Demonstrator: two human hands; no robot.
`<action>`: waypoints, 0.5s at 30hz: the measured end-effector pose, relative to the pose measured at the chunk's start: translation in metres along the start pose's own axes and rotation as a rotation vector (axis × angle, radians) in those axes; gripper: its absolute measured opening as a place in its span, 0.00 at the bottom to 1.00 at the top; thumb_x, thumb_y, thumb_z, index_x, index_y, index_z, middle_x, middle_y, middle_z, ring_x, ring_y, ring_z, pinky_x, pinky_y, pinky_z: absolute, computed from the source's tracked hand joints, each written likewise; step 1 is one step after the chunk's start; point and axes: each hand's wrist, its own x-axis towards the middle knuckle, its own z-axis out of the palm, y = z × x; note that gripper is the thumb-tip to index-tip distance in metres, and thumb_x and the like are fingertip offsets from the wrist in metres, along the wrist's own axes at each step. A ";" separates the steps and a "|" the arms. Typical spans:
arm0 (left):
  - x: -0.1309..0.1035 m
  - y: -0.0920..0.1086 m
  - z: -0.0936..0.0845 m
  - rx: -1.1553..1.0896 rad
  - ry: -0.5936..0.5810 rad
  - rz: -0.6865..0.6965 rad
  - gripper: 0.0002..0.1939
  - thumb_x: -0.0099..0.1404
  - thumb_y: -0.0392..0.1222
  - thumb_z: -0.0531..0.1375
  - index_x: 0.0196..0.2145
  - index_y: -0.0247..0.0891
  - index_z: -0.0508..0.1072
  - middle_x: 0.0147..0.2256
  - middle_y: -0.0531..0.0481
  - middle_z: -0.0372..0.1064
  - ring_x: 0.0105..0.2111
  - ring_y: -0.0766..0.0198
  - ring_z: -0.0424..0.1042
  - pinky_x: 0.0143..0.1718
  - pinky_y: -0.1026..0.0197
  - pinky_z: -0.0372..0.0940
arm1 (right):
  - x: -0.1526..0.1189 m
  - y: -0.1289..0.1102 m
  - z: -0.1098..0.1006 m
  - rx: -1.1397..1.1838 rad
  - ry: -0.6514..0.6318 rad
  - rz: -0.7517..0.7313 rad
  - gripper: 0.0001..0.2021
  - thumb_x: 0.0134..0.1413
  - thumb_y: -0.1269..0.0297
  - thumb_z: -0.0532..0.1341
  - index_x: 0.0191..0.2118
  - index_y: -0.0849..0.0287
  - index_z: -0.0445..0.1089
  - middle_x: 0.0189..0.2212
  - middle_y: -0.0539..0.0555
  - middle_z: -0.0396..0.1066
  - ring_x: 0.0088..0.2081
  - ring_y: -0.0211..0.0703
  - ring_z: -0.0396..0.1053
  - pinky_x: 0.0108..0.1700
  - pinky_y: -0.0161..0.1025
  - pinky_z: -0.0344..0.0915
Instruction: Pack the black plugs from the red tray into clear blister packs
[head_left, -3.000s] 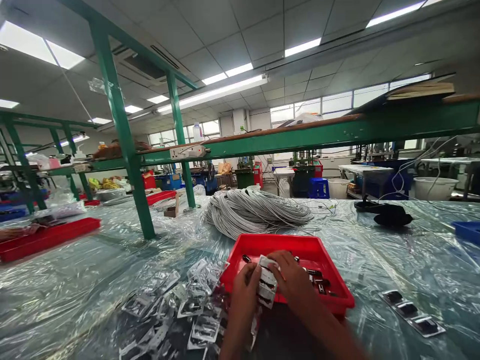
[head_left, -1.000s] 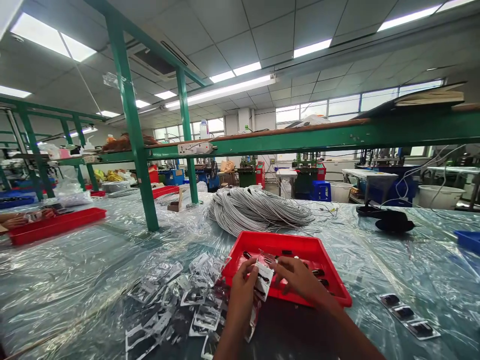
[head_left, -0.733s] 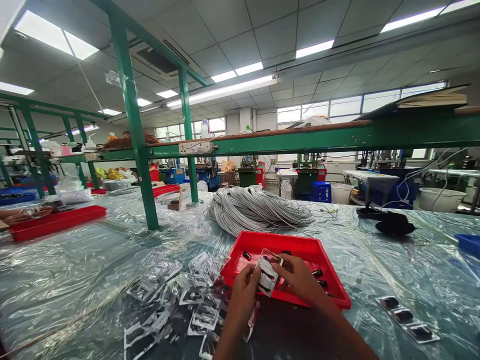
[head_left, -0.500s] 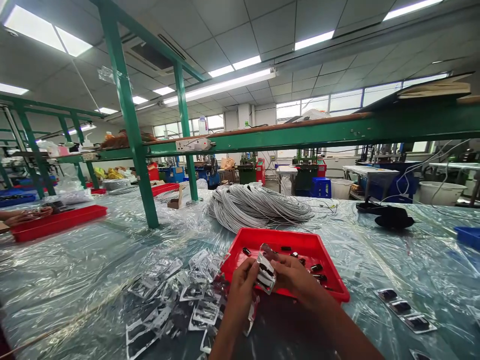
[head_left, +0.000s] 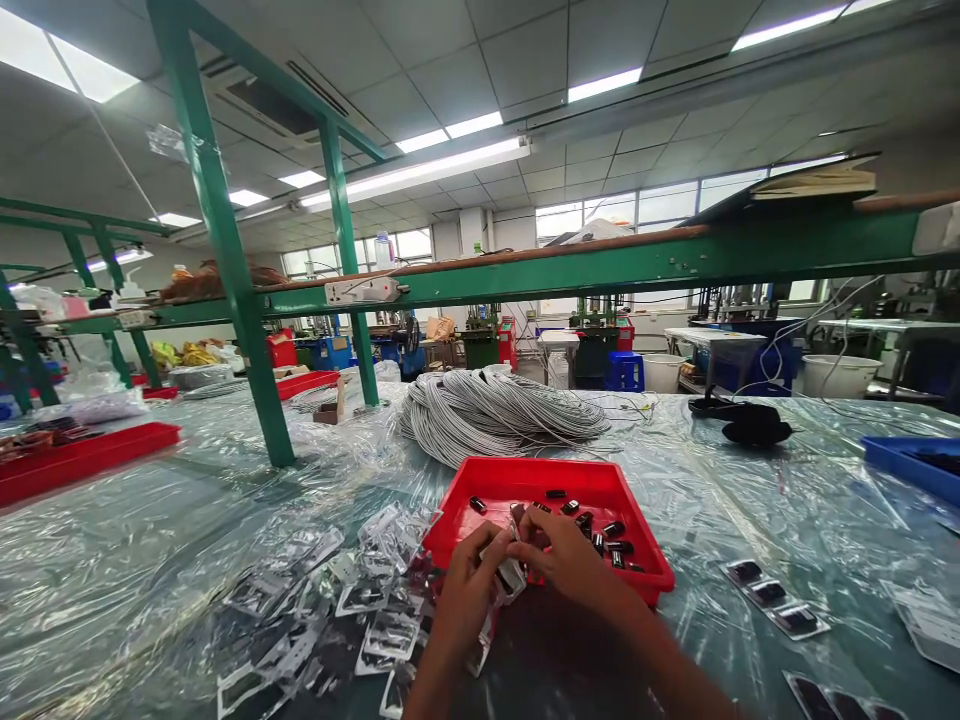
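My left hand [head_left: 472, 575] grips a small white-edged clear plastic packet [head_left: 513, 580] at the near edge of a red tray [head_left: 637, 500]. My right hand [head_left: 562, 548] pinches the top of the same packet, fingertips close to those of the left. Fingers cover much of the packet, so its contents are hard to make out. Several small black cylindrical pieces [head_left: 615, 528] lie loose in the tray beyond my hands. To the left, a heap of similar clear packets [head_left: 390, 640] spreads over the table.
A large coil of grey cable [head_left: 495, 415] lies behind the tray. On the right are strips of packs holding black pieces [head_left: 771, 595], a black object [head_left: 757, 425] and a blue tray [head_left: 915, 465]. A green post [head_left: 251, 370] and overhead shelf rail [head_left: 525, 275] cross the table.
The packet has turned and is now more covered by my fingers. My right hand has closed in towards the left. The view has shifted slightly to the right.
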 end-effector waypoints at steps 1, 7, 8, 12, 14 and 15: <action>-0.001 0.000 0.001 -0.008 -0.001 -0.009 0.21 0.59 0.60 0.61 0.25 0.37 0.71 0.22 0.56 0.60 0.23 0.67 0.58 0.25 0.67 0.56 | -0.001 0.001 -0.003 0.013 -0.024 0.000 0.15 0.58 0.52 0.62 0.30 0.57 0.61 0.22 0.44 0.62 0.23 0.37 0.62 0.26 0.33 0.56; 0.000 -0.012 0.007 0.015 0.088 -0.009 0.23 0.58 0.61 0.62 0.24 0.38 0.67 0.21 0.57 0.58 0.23 0.68 0.58 0.24 0.67 0.55 | -0.004 0.004 -0.009 -0.295 0.010 -0.100 0.10 0.63 0.60 0.57 0.31 0.58 0.66 0.23 0.46 0.66 0.25 0.39 0.64 0.29 0.33 0.56; 0.000 -0.015 0.009 0.047 0.104 -0.003 0.23 0.59 0.62 0.61 0.24 0.38 0.66 0.21 0.57 0.57 0.23 0.68 0.58 0.25 0.67 0.55 | -0.005 0.005 -0.008 -0.386 0.030 -0.122 0.09 0.63 0.63 0.57 0.30 0.58 0.66 0.24 0.48 0.67 0.26 0.40 0.65 0.31 0.34 0.56; 0.000 -0.027 0.013 0.220 0.220 0.034 0.25 0.62 0.64 0.57 0.23 0.38 0.66 0.21 0.55 0.61 0.24 0.66 0.60 0.26 0.66 0.55 | -0.005 0.009 -0.002 -0.559 0.050 -0.147 0.07 0.61 0.69 0.58 0.30 0.59 0.66 0.26 0.50 0.69 0.28 0.41 0.66 0.33 0.36 0.58; 0.000 -0.032 0.013 0.252 0.239 0.035 0.25 0.63 0.64 0.56 0.25 0.38 0.67 0.22 0.53 0.63 0.25 0.64 0.62 0.27 0.65 0.55 | -0.004 0.011 0.002 -0.524 0.080 -0.145 0.02 0.60 0.71 0.59 0.39 0.60 0.67 0.31 0.51 0.71 0.31 0.41 0.68 0.35 0.36 0.62; 0.000 -0.035 0.013 0.252 0.233 0.029 0.25 0.63 0.64 0.55 0.25 0.38 0.67 0.23 0.53 0.64 0.25 0.64 0.62 0.28 0.65 0.56 | -0.003 0.012 0.005 -0.524 0.097 -0.162 0.06 0.60 0.72 0.59 0.44 0.60 0.67 0.35 0.52 0.71 0.33 0.42 0.68 0.37 0.36 0.63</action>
